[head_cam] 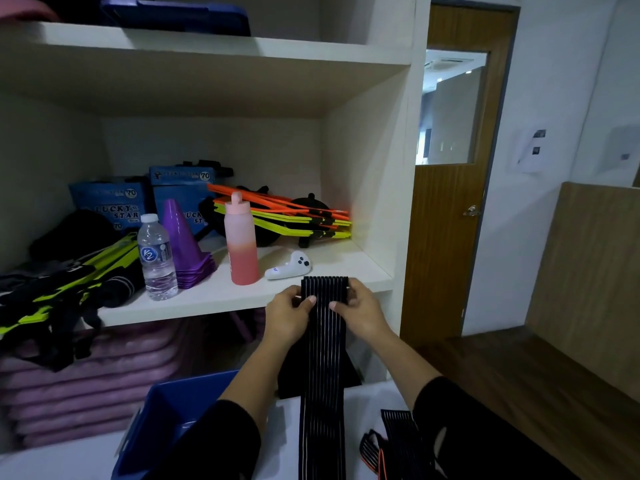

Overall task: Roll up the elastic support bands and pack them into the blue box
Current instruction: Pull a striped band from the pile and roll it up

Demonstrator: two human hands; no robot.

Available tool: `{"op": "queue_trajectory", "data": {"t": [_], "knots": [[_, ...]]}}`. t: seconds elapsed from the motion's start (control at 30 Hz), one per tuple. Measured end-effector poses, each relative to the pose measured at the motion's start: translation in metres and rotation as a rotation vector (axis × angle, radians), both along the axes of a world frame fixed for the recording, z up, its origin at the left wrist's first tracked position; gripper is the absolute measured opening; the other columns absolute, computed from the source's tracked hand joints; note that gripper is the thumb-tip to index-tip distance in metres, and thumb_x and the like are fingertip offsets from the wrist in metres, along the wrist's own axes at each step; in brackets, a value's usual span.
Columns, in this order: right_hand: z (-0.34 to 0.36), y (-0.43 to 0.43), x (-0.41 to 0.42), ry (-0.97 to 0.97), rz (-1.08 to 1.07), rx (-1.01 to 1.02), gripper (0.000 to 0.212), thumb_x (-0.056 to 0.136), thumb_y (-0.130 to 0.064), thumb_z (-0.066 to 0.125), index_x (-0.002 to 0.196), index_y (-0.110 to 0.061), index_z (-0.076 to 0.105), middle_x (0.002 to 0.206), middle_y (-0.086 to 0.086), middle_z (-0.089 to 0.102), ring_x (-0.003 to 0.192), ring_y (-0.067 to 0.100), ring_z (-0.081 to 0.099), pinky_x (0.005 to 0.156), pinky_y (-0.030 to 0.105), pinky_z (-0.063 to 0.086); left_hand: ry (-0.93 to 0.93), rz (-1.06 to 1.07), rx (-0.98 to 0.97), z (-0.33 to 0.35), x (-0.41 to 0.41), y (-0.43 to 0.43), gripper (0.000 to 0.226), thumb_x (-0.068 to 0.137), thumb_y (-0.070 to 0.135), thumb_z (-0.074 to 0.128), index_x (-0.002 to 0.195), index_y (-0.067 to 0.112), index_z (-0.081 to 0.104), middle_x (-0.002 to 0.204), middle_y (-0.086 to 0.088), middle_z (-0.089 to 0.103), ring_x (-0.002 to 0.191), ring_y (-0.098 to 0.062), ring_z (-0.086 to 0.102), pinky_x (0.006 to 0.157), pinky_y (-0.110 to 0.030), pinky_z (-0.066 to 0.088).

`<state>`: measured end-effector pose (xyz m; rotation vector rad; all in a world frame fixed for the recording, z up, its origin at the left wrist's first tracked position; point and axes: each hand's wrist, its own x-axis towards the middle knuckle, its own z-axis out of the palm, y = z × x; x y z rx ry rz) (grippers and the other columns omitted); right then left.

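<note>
Black ribbed elastic, striped with thin pale lines, ran up from the bottom edge between my forearms: the support band (pixel 323 341), its top end rolled over and pinched from both sides. My left hand (pixel 289 315) was closed on the roll's left edge, thumb lying across the front; my right hand (pixel 360 311) gripped the right edge the same way. The rest of the band hung slack toward six o'clock.

Beyond my knuckles, at twelve o'clock, a white controller (pixel 288 266) lay on the white shelf (pixel 214 296), with a pink bottle (pixel 241 239) just to its left, then a stack of purple cones (pixel 185 242) and a clear water bottle (pixel 156 258). Orange and yellow slats (pixel 298 216) were piled at the back.

The blue box (pixel 166 424) stood at seven o'clock, partly hidden by my left sleeve; I could not tell what it held. More bands (pixel 394 441) lay loose at five o'clock on the white table (pixel 62 462).

A wooden door (pixel 450 202) with a glass pane stood at two o'clock.
</note>
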<state>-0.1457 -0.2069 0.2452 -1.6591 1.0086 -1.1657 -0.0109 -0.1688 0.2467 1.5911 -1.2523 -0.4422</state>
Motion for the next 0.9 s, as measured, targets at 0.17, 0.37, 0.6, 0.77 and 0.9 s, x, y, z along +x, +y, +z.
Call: {"op": "queue_trajectory", "data": {"t": [0.17, 0.37, 0.6, 0.77, 0.9], "knots": [[0.029, -0.018, 0.014, 0.056, -0.085, -0.210, 0.031, 0.083, -0.005, 0.065, 0.113, -0.012, 0.058, 0.098, 0.000, 0.064, 0.082, 0.011, 0.059, 0.059, 0.009, 0.045, 0.012, -0.008, -0.180, 0.023, 0.013, -0.014, 0.017, 0.089, 0.016, 0.059, 0.103, 0.007, 0.063, 0.088, -0.015, 0.068, 0.069, -0.026, 0.066, 0.066, -0.034, 0.055], [-0.017, -0.001, 0.010, 0.049, -0.023, -0.193, 0.034, 0.077, -0.002, 0.070, 0.109, -0.013, 0.062, 0.100, 0.005, 0.070, 0.091, 0.017, 0.066, 0.080, 0.025, 0.053, -0.039, -0.022, -0.117, -0.020, 0.020, 0.011, 0.004, 0.088, 0.018, 0.060, 0.089, 0.014, 0.061, 0.075, -0.009, 0.068, 0.066, -0.022, 0.066, 0.066, -0.031, 0.053], [-0.158, 0.067, -0.002, 0.196, 0.082, 0.103, 0.033, 0.076, 0.001, 0.070, 0.099, -0.022, 0.062, 0.094, 0.006, 0.070, 0.088, 0.018, 0.067, 0.084, 0.037, 0.056, -0.069, -0.115, 0.217, -0.143, 0.022, 0.090, 0.007, 0.088, 0.015, 0.060, 0.094, 0.019, 0.060, 0.078, 0.002, 0.067, 0.069, -0.009, 0.063, 0.057, -0.007, 0.045], [-0.243, 0.133, -0.005, 0.399, 0.203, 0.269, 0.033, 0.073, -0.015, 0.070, 0.089, -0.041, 0.058, 0.095, 0.000, 0.070, 0.088, 0.016, 0.067, 0.085, 0.039, 0.055, -0.114, -0.192, 0.463, -0.209, 0.027, 0.160, 0.031, 0.083, 0.012, 0.063, 0.076, 0.043, 0.059, 0.059, 0.017, 0.065, 0.062, 0.007, 0.061, 0.058, -0.004, 0.042], [-0.276, 0.180, -0.006, 0.537, 0.301, 0.350, 0.032, 0.083, -0.015, 0.063, 0.114, -0.022, 0.063, 0.109, -0.002, 0.064, 0.100, 0.007, 0.059, 0.094, 0.016, 0.045, -0.152, -0.235, 0.628, -0.240, 0.035, 0.203, 0.035, 0.069, 0.026, 0.066, 0.067, 0.059, 0.056, 0.062, 0.027, 0.065, 0.068, 0.012, 0.060, 0.068, -0.002, 0.042]]}}
